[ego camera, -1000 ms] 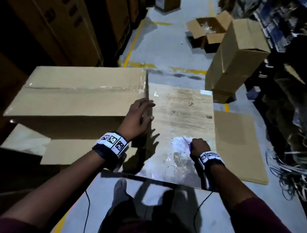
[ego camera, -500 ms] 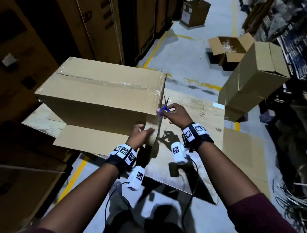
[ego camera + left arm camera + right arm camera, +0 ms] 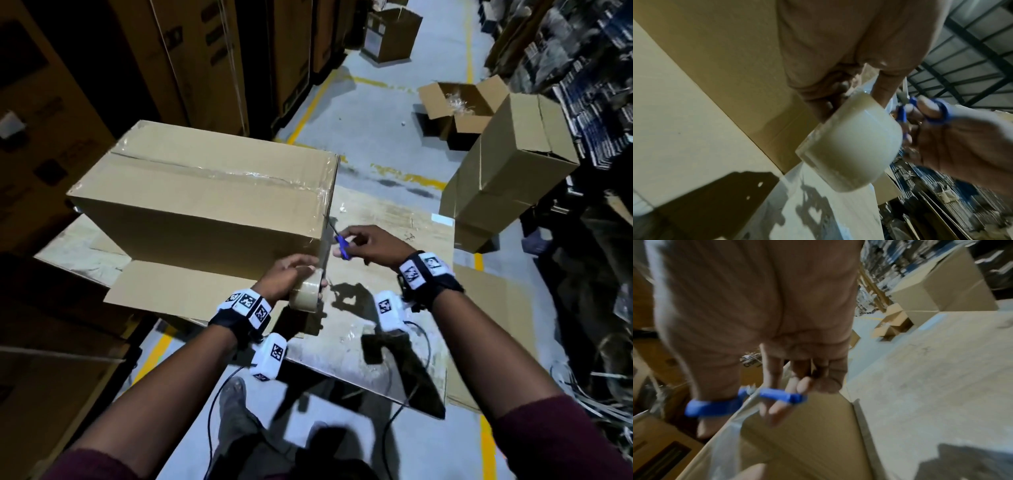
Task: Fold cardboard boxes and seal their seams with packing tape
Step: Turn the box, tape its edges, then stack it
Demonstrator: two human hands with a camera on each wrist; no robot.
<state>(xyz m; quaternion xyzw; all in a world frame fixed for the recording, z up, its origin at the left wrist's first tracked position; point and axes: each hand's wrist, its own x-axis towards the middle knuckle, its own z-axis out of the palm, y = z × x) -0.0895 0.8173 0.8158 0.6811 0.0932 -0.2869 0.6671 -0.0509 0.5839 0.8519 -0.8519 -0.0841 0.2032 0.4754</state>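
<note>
A large brown cardboard box [image 3: 205,202] lies on a worn board table [image 3: 394,240], its top seam covered with clear tape. My left hand [image 3: 291,277] grips a roll of packing tape [image 3: 306,296] [image 3: 851,146] at the box's near right corner. A strip of tape [image 3: 323,251] runs from the roll up the box's right end. My right hand [image 3: 363,245] holds blue-handled scissors [image 3: 342,245] [image 3: 937,112] [image 3: 748,400], thumb and fingers through the loops, with the blades against that strip.
A flat cardboard sheet [image 3: 178,291] lies under the box at the table's near edge. A closed box [image 3: 507,171] and an open box [image 3: 459,106] stand on the floor at the right. Tall cartons [image 3: 205,58] line the left. Cables [image 3: 599,401] pile at the right.
My right hand has come up from the table with the scissors to the box's right corner. My left hand has dropped from the box edge and now holds the tape roll lower.
</note>
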